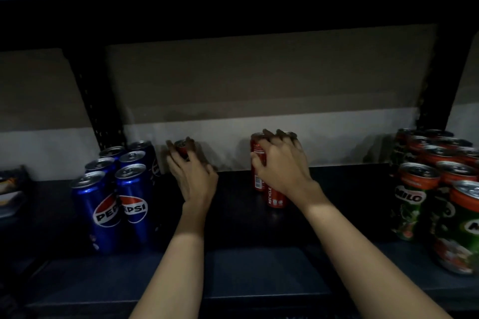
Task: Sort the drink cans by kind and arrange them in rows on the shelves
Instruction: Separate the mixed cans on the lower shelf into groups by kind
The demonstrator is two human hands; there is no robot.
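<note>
Dark shelf [233, 228], left hand [193, 173] gripping a slim red can [182, 149], right hand [282, 163] clasping several red cans [276, 198], blue Pepsi cans [118, 189] left, green Milo cans [438, 189] right

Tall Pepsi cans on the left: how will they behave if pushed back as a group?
The Pepsi cans look tall and slim, so a push near the top would likely tip one; push low. They stand packed together, so neighbours probably brace each other. The glossy sides may slip under fingers. Whether they are full cannot be told.
</note>
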